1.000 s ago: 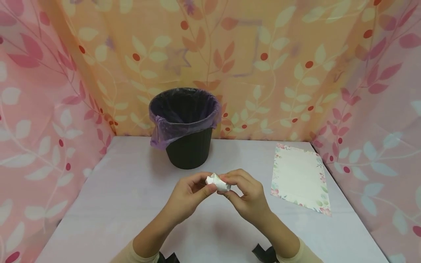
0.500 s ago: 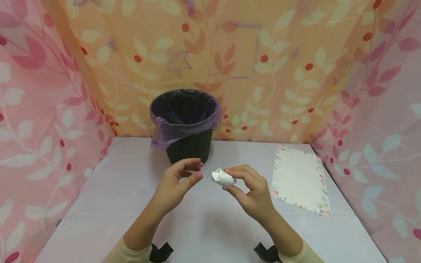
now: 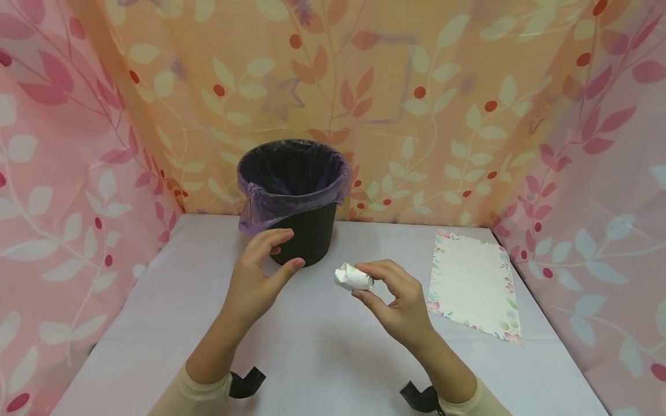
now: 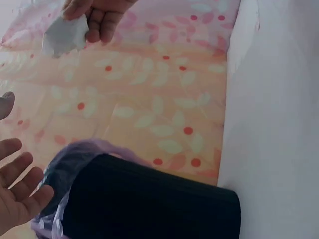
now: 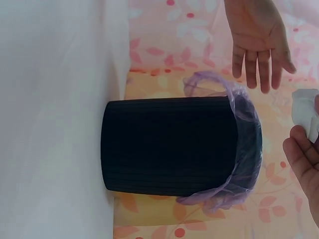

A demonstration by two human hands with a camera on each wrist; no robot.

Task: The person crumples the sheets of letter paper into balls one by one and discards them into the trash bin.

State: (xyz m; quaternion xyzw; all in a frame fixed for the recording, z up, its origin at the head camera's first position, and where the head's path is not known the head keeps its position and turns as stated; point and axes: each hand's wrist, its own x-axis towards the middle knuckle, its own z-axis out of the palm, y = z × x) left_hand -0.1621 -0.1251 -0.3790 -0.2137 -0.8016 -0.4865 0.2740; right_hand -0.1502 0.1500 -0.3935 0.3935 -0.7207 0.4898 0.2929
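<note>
My right hand (image 3: 385, 289) pinches a crumpled white paper ball (image 3: 352, 277) between thumb and fingers, above the middle of the table; the ball (image 5: 305, 114) also shows at the edge of the right wrist view and, as a paper ball (image 4: 62, 35), at the top of the left wrist view. My left hand (image 3: 262, 268) hovers to its left with fingers relaxed and holds nothing, just in front of the black bin (image 3: 299, 231). The bin carries a purple liner (image 3: 270, 199) folded over its rim.
A flat sheet of paper with a floral border (image 3: 473, 283) lies on the right of the white table (image 3: 171, 323). Floral curtains (image 3: 67, 173) close in the back and both sides. Black wrist straps (image 3: 247, 381) show near the front edge.
Both hands held the paper ball together a second ago. The left hand has let go and moved left and back toward the bin; the right hand keeps the ball.
</note>
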